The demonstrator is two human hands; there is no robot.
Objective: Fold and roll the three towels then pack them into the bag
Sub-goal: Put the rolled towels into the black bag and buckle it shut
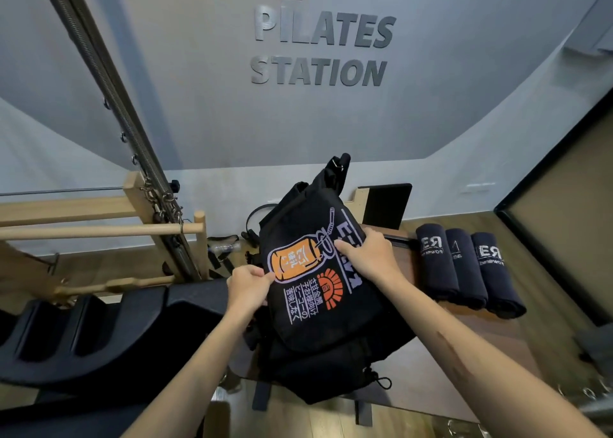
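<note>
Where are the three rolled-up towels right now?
In the head view, the three rolled towels lie side by side on the wooden table, to the right of the black bag that both hands are holding. They are not in the bag yet.

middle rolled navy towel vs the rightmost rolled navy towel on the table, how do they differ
The middle rolled navy towel shows only a thin, faint white mark; the rightmost rolled navy towel shows bold white letters. The middle one is flanked on both sides; the rightmost has a neighbour on one side only. Both lie rolled, untouched, outside the bag.
</note>
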